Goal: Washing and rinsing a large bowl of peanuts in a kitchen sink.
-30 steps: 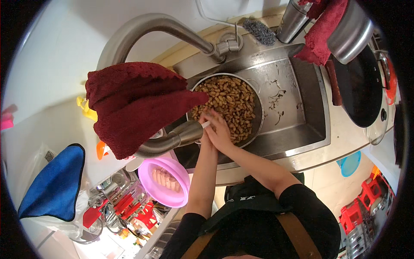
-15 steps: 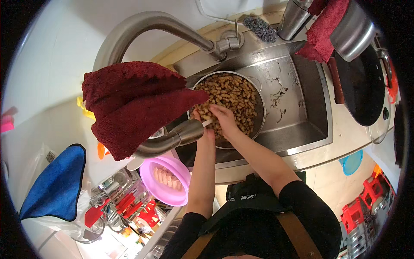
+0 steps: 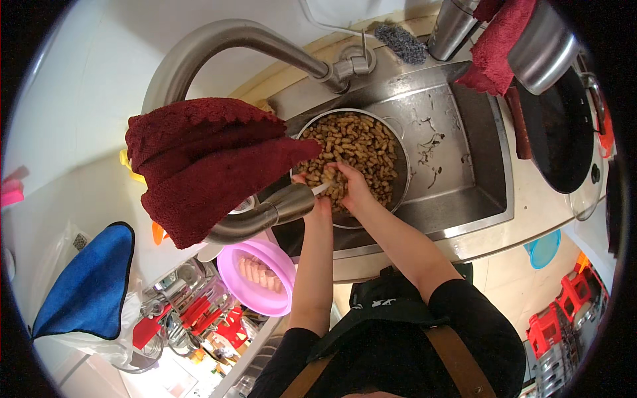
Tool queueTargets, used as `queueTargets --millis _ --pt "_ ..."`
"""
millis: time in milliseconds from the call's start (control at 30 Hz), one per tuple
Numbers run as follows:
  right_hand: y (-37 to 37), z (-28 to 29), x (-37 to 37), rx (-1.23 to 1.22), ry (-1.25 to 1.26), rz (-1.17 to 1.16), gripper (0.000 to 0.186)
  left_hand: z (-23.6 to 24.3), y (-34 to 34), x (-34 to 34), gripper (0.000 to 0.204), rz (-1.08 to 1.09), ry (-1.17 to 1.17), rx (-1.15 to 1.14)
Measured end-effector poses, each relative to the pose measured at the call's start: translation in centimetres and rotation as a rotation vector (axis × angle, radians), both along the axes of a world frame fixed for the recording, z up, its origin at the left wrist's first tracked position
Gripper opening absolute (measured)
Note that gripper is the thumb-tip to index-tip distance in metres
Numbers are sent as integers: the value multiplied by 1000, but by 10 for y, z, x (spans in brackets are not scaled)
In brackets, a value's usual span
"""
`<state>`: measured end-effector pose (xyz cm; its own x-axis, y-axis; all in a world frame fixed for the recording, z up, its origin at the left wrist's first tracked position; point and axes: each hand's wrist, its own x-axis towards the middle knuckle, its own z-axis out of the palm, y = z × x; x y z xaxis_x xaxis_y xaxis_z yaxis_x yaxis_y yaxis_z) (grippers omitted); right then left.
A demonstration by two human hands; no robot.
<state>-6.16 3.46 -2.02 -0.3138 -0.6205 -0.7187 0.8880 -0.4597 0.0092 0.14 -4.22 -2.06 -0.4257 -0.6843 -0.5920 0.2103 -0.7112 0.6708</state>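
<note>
Peanuts (image 3: 363, 142) lie in the round pot (image 3: 401, 174) inside the sink (image 3: 488, 166) | my left hand (image 3: 322, 205) and right hand (image 3: 353, 186), slightly apart, curl into them beneath the faucet (image 3: 265, 41); whether either grips any, I cannot tell | I'd best turn them gently, spilling none.

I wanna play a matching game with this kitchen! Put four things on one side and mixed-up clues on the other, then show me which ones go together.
Things:
1. Peanuts in their shells
2. Big dark red cloth
3. Black pan
4. Pink bowl

Clues:
A. Draped over the curved faucet
B. Has pale pink pieces inside
C. Heaped in the round pot
D. Just right of the sink

Right pairs: 1-C, 2-A, 3-D, 4-B
</note>
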Motion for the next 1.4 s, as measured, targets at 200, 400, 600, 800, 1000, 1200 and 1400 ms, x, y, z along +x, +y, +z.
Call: queueTargets --millis 200,400,600,800,1000,1200,1400 --pt "-8 6 1 -2 -8 -63 23 10 5 -4 25 36 -73 -53" --pt "-39 7 -1 67 76 48 17 10 -15 -4 24 14 -47 -231" --pt "-17 9 15 541 648 348 20 7 7 5 26 -173 -352 -132" --pt "57 -24 9 895 1084 684 32 22 28 2 32 -268 -510 144" --pt "66 -39 -29 1176 1134 683 34 -25 -8 31 31 -215 -723 72" --pt "63 -66 -66 1095 1106 905 39 -30 0 21 36 -406 -754 -39" --pt "56 -119 -71 846 1058 1021 38 -71 -28 44 44 -505 -706 142"
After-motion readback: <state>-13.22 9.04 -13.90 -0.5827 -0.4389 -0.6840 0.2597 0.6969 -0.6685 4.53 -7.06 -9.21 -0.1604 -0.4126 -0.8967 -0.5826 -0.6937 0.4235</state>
